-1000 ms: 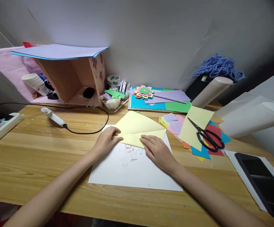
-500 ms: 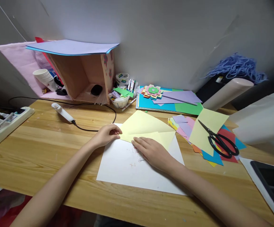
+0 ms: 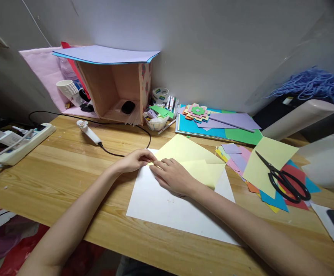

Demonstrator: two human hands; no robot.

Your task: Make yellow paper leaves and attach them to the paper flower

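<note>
A pale yellow sheet of paper (image 3: 184, 147), with its near edge folded over, lies on a white sheet (image 3: 161, 209) that has small marks on it. My left hand (image 3: 136, 161) pinches the yellow paper's left corner between thumb and fingers. Close beside it, my right hand (image 3: 172, 175) rests on the folded strip with its fingers stretched out towards that corner. It covers part of the fold.
Black-handled scissors (image 3: 285, 180) lie on coloured paper pieces at right. Behind are a layered paper flower (image 3: 197, 112), a basket of scraps (image 3: 157, 123) and an open box (image 3: 98, 90). A corded white device (image 3: 89, 133) and a power strip (image 3: 25, 143) sit left.
My right hand has slid left along the fold to near my left hand, which stays at the corner. The view has turned left, so everything sits further right.
</note>
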